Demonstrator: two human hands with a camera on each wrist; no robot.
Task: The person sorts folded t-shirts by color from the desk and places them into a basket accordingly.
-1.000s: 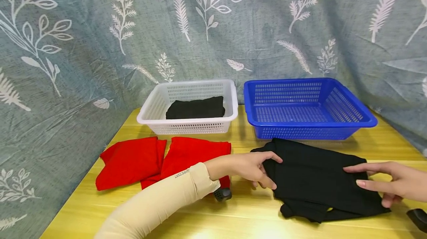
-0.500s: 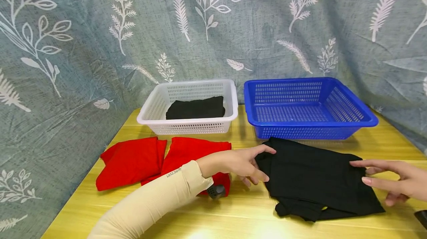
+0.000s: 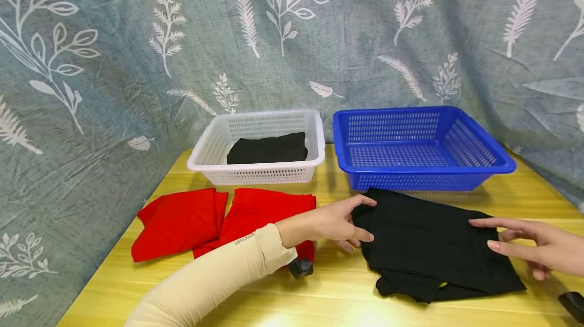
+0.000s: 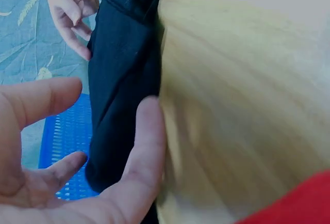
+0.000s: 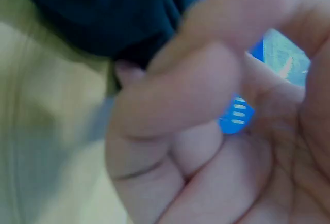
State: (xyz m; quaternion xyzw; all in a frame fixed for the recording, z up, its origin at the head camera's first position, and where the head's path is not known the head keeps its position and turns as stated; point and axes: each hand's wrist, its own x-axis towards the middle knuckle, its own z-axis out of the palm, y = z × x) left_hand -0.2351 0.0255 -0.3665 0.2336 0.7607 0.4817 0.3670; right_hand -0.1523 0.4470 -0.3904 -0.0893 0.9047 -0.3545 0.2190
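Note:
A folded black garment [image 3: 429,246] lies on the table in front of the blue basket, its lower left edge a little rumpled. At its left edge is my left hand [image 3: 335,223], thumb and fingers spread; the left wrist view shows the garment [image 4: 126,74] with nothing pinched between the fingers. My right hand [image 3: 540,246] hovers at or touches the garment's right edge, its index finger and thumb extended over the cloth and the other fingers loosely bent. Whether either hand's fingertips press on the cloth, I cannot tell.
At the back stand a white basket [image 3: 255,167] holding a folded black cloth [image 3: 268,148] and a blue basket [image 3: 426,170]. Two red folded garments, one at far left [image 3: 182,223] and one partly under my left forearm [image 3: 266,210], lie on the wooden table [image 3: 347,301]. A patterned curtain hangs behind.
The black garment has shifted slightly left. My left hand has drawn back a little to the left. The right hand moved off to the right, then came back over the garment's edge.

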